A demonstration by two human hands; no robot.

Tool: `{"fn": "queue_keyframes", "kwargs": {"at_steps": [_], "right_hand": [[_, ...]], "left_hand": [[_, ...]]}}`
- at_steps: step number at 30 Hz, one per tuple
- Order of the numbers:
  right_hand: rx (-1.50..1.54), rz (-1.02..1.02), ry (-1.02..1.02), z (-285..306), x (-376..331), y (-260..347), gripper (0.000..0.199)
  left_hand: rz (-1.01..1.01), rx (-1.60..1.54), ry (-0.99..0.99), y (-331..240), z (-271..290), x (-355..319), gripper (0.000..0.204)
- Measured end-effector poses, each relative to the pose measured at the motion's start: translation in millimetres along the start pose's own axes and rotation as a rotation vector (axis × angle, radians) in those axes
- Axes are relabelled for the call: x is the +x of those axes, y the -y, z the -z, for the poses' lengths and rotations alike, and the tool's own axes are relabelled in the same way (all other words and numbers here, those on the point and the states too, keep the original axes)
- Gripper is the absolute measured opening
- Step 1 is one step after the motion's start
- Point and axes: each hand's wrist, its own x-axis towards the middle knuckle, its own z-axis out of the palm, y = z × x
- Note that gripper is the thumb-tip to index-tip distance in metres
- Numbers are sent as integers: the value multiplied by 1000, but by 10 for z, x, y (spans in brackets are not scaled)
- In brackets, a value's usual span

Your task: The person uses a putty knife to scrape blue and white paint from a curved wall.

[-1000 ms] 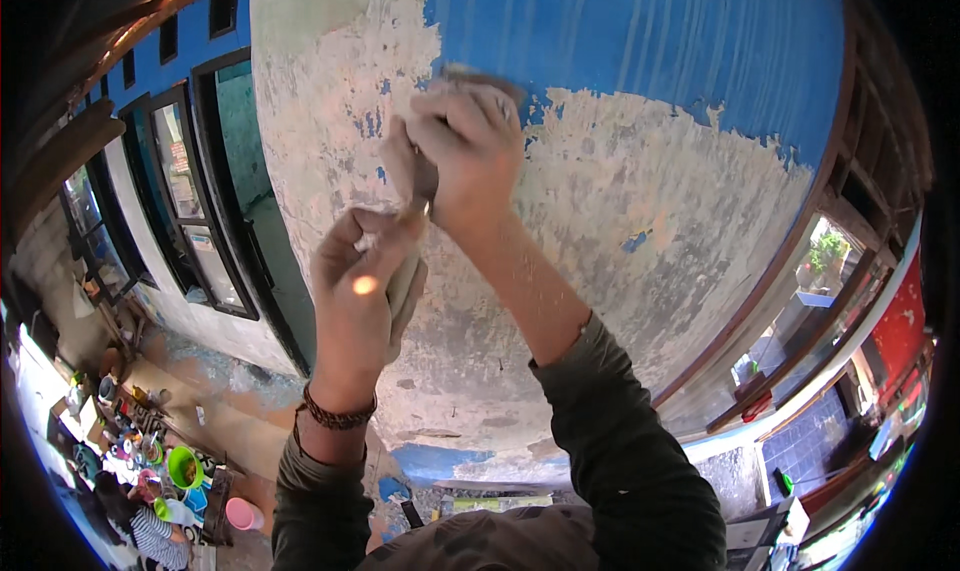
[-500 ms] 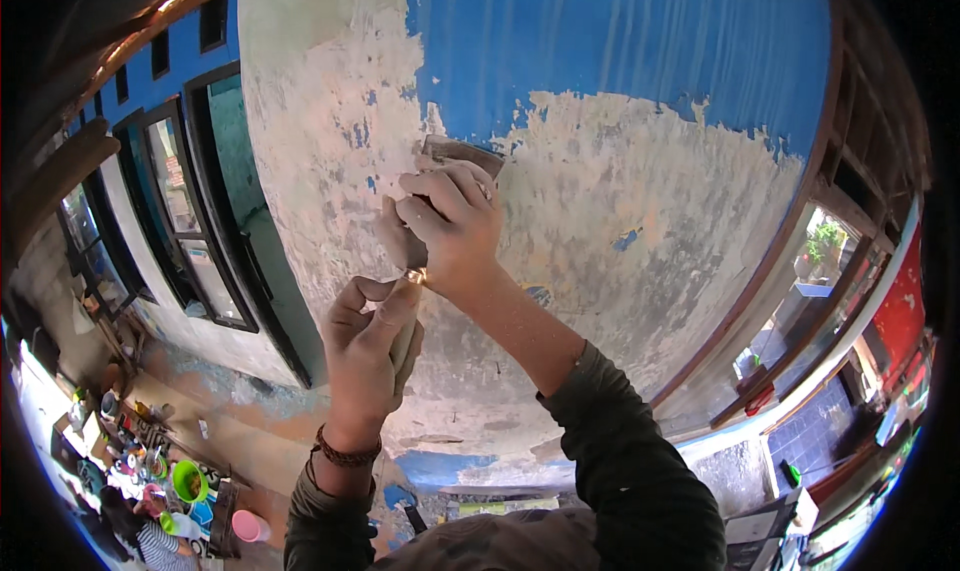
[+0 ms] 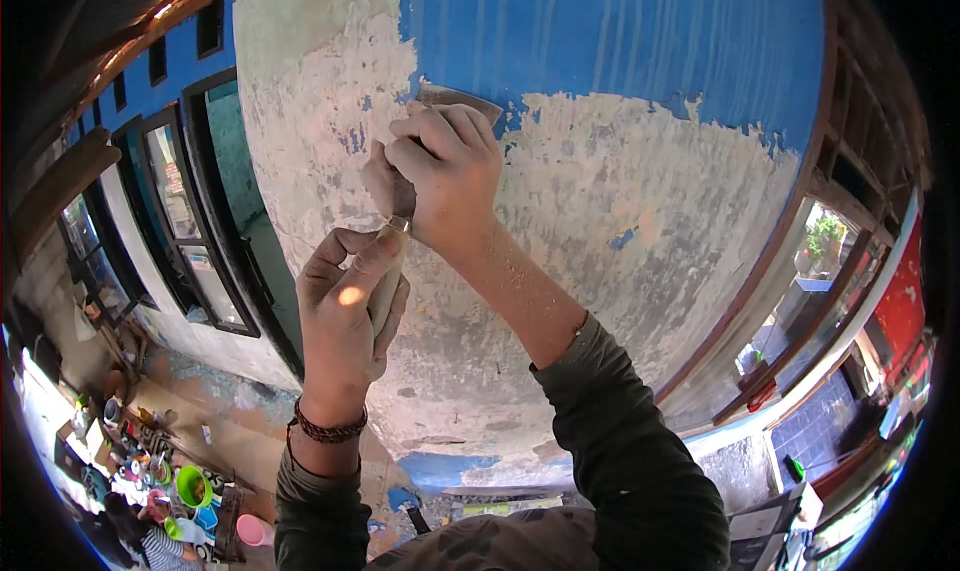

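Blue paint (image 3: 620,41) covers the upper part of a wall (image 3: 510,361), ending in a ragged line above bare, blotchy plaster. Right at that line is the wide blade (image 3: 462,104) of a scraper (image 3: 402,196), held in both hands. The right hand (image 3: 452,166) sits high up, just below the blade's edge, its fingers curled firmly over the tool. Lower down, the left hand (image 3: 345,286) is wrapped snugly round the bottom end, thumb beside a shiny metal collar (image 3: 399,224), and a brown bracelet (image 3: 330,429) circles that wrist. Off to the left stands a dark-framed door (image 3: 180,201); at the lower left are a green tub (image 3: 193,486) and a pink bucket (image 3: 254,531), near a person in a striped top (image 3: 165,551)
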Motion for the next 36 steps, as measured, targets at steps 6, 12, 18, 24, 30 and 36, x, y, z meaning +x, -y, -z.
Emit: {"fn": "queue_keyframes", "kwargs": {"at_steps": [6, 12, 18, 24, 30, 36], "right_hand": [[39, 51, -80, -48, -34, 8, 13], [-2, 40, -105, -13, -158, 53, 14], [-36, 32, -21, -35, 213, -124, 13], [25, 51, -103, 13, 2, -2, 14], [-16, 59, -20, -18, 303, -134, 12], [-34, 91, -66, -29, 285, -163, 13]], "left_hand": [[17, -67, -51, 121, 50, -4, 16], [83, -1, -136, 140, -14, -195, 14], [-31, -2, 31, -75, -29, 155, 17], [2, -23, 14, 123, -16, -32, 16], [26, -18, -36, -170, -162, 111, 15], [-43, -28, 30, -65, -73, 161, 14]]}}
